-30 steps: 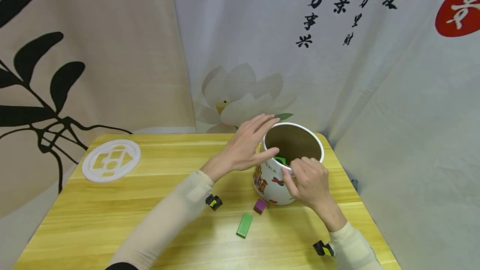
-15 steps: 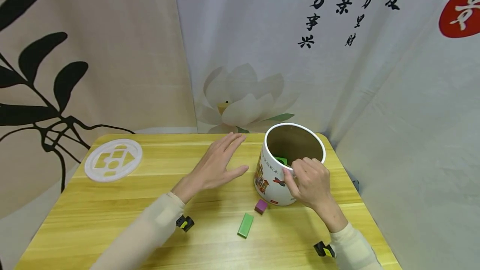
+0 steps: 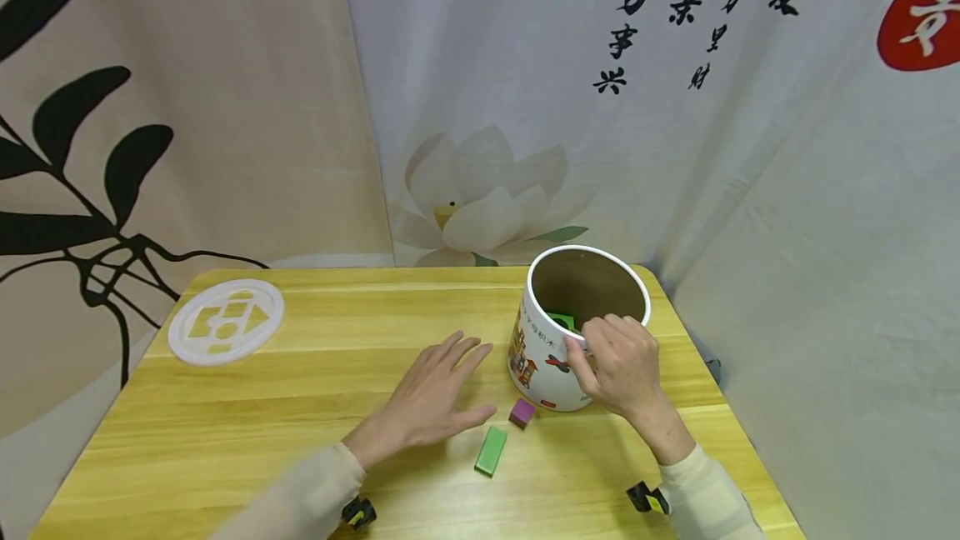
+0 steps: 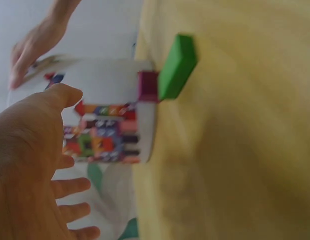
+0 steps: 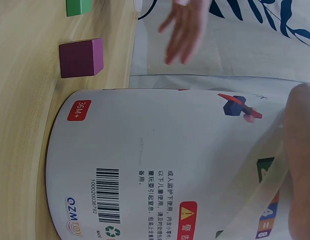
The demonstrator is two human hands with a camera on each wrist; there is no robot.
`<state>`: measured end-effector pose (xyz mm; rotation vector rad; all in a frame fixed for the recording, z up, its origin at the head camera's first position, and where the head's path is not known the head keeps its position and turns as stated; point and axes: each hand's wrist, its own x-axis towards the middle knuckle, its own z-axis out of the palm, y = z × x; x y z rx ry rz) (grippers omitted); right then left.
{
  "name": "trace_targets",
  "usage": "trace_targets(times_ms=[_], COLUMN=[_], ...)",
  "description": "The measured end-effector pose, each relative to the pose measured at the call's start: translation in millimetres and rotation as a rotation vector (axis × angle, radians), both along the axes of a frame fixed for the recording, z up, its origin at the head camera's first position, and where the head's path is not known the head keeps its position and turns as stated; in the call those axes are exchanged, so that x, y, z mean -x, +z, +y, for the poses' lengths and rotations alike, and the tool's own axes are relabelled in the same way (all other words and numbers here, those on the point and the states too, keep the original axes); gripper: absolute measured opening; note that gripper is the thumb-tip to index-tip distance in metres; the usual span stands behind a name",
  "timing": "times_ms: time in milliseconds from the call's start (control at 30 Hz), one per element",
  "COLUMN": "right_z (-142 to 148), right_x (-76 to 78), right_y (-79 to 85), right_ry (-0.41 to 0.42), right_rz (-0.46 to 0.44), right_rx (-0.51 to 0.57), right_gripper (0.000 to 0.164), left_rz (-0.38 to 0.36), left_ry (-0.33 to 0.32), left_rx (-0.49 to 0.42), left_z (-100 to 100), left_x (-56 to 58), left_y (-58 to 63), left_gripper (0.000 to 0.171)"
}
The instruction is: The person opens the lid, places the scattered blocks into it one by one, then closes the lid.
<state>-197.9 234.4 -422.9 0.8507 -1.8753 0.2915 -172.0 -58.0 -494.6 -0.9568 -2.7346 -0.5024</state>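
A white bucket (image 3: 536,361) with printed pictures stands at the right of the table, its mouth uncovered. My right hand (image 3: 621,363) grips its near rim, thumb outside and fingers bent over the edge. Part of a green block (image 3: 561,321) shows inside; the bucket's bottom is hidden. My left hand (image 3: 423,398), fingers spread and holding nothing, hovers left of the bucket. Just right of its thumb are a purple cube (image 3: 522,413) and a flat green rectangular block (image 3: 491,451). In the right wrist view, the purple cube (image 5: 80,58) lies near the bucket's base.
A round white lid (image 3: 180,327) with shaped cut-outs lies at the far left of the wooden table (image 3: 337,307). Behind the table hangs a printed cloth (image 3: 510,65) with a flower and writing. The bucket stands close to the table's right edge.
My left hand has left the bucket's rim, moving left, then down and nearer toward the loose blocks. The right hand and bucket have stayed put.
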Motion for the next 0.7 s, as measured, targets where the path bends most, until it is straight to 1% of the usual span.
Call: trace_targets(times_ms=[167, 233, 333, 533, 700], right_z=[-0.1, -0.1, 0.0, 0.6, 0.8], right_x=[0.9, 1.2, 1.4, 1.1, 1.0], right_y=[1.3, 1.7, 1.9, 0.8, 0.3], right_ry=[0.002, 0.001, 0.002, 0.0, 0.002], right_rz=[0.005, 0.005, 0.003, -0.005, -0.008], right_rx=[-0.003, -0.005, -0.006, -0.004, -0.003], right_gripper=[0.042, 0.042, 0.042, 0.041, 0.041], left_rz=[-0.065, -0.084, -0.096, -0.089, -0.08], left_ry=[-0.003, -0.001, 0.002, -0.007, -0.018], left_rx=[0.007, 0.016, 0.054, 0.115, 0.133], left_z=[7.3, 11.0, 16.3, 24.7, 28.9], left_x=[-17.5, -23.2, -30.0, -37.4, -40.1], left_y=[-16.5, -20.8, -26.1, -34.3, -37.5], left_gripper=[0.087, 0.087, 0.087, 0.088, 0.082])
